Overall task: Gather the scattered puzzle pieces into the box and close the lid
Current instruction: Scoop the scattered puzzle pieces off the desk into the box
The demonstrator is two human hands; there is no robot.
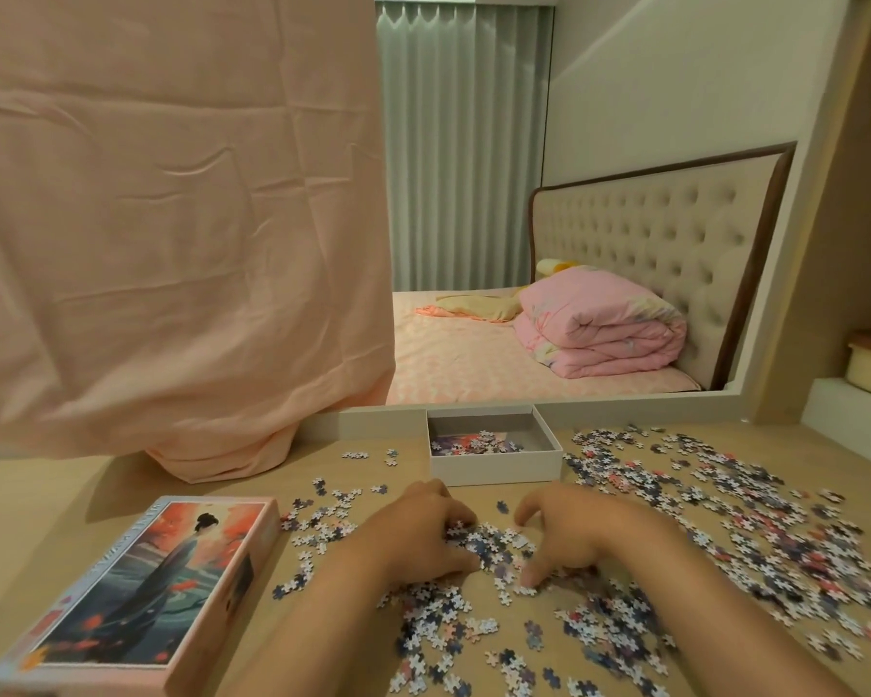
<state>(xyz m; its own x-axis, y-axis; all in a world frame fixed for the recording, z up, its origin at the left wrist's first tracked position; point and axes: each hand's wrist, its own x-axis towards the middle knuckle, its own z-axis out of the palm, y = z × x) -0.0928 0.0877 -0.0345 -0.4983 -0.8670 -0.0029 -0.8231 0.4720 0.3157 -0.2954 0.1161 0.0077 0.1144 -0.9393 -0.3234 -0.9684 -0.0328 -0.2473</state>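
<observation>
Bedroom worktop (46,495), left hand (423,538) and right hand (571,538) curled round a heap of puzzle pieces (494,544); lid (147,586) writing's too blurry.

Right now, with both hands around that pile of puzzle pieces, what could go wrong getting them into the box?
The left hand and right hand cup a loose pile of pieces; some may spill on the way to the open box. Your forearms lie over scattered pieces and could drag them around.
</observation>
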